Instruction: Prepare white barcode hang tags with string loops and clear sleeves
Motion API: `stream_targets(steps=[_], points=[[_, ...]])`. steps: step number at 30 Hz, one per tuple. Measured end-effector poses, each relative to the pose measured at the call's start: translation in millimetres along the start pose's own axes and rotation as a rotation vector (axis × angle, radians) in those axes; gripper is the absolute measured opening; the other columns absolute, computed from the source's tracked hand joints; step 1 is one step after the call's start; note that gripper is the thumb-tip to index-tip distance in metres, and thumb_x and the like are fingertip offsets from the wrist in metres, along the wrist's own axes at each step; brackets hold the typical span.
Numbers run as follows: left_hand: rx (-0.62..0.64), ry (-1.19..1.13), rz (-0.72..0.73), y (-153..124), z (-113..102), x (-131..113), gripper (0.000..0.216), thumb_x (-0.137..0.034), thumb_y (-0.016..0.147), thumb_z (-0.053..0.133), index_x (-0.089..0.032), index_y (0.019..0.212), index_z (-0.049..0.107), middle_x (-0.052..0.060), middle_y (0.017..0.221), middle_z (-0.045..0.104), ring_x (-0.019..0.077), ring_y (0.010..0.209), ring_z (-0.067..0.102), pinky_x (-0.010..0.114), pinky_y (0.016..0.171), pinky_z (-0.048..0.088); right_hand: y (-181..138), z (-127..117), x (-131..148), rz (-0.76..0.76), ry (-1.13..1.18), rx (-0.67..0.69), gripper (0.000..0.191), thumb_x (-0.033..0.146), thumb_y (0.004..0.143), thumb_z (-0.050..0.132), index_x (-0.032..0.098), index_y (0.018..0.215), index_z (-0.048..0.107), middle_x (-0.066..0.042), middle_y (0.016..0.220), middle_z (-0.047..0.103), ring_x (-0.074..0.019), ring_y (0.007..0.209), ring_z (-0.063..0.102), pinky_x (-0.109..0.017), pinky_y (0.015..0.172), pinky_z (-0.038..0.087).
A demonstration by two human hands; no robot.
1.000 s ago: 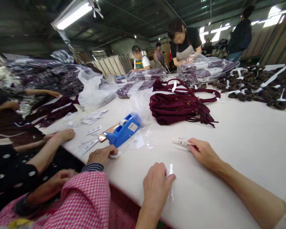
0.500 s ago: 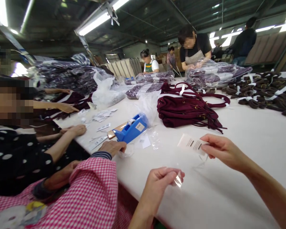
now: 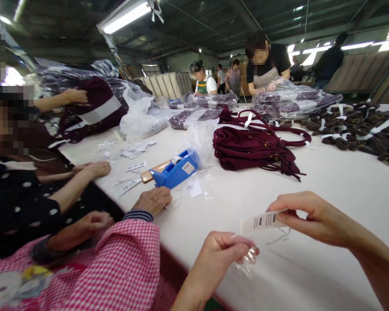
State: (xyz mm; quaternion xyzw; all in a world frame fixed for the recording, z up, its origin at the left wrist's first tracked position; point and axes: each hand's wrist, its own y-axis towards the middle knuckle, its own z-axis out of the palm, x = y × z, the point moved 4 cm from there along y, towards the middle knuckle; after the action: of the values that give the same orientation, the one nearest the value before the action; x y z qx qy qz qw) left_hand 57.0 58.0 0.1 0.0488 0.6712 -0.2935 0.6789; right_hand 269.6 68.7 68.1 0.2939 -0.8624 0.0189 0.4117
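Between the thumb and fingers of my left hand [image 3: 225, 255] is a small crumpled piece of clear plastic [image 3: 249, 255], probably a bag; its full outline is hard to make out. My right hand [image 3: 307, 216] pinches the right end of a white printed label [image 3: 262, 221], from which a thin pale string [image 3: 280, 236] hangs. The label is held above the white table [image 3: 314, 181], its left end close above my left fingertips. Beyond my hands lies a folded maroon garment bundle [image 3: 246, 149] with drawstrings and metal eyelets.
A blue tape dispenser [image 3: 175, 170] stands left of centre, near a white card [image 3: 194, 188] and loose labels [image 3: 138, 149]. At my left, a co-worker's hand [image 3: 152, 201] rests by the table edge. Dark brown bundled straps [image 3: 359, 129] and plastic-wrapped garments [image 3: 291, 99] lie farther back.
My right hand has lowered slightly and the label has tilted, coming nearer my left hand. My left hand has shifted a little right. At far left, a co-worker has raised a maroon bundle.
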Motion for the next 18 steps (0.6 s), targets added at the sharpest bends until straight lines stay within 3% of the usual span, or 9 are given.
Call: stream_targets(steps=[8,18], points=[[0.019,-0.020,0.000,2,-1,3,0.014,-0.025,0.073,0.068,-0.015,0.076,0.078,0.007,0.079,0.076,0.0168,0.074,0.065,0.028,0.073,0.044,1,1,-5,0.012,0.002,0.038,0.023,0.016,0.091,0.051,0.025,0.103,0.068,0.003,0.087,0.068,-0.0079,0.074,0.059,-0.015,0.064,0.043],[0.021,-0.122,-0.063,0,8,1,0.016,-0.025,0.067,0.074,-0.011,0.076,0.074,0.007,0.075,0.075,0.0141,0.066,0.064,0.026,0.068,0.046,-2,7,-16,0.080,0.066,0.032,0.030,0.022,0.090,0.053,0.024,0.115,0.068,-0.003,0.098,0.073,-0.0142,0.081,0.064,-0.019,0.065,0.048]])
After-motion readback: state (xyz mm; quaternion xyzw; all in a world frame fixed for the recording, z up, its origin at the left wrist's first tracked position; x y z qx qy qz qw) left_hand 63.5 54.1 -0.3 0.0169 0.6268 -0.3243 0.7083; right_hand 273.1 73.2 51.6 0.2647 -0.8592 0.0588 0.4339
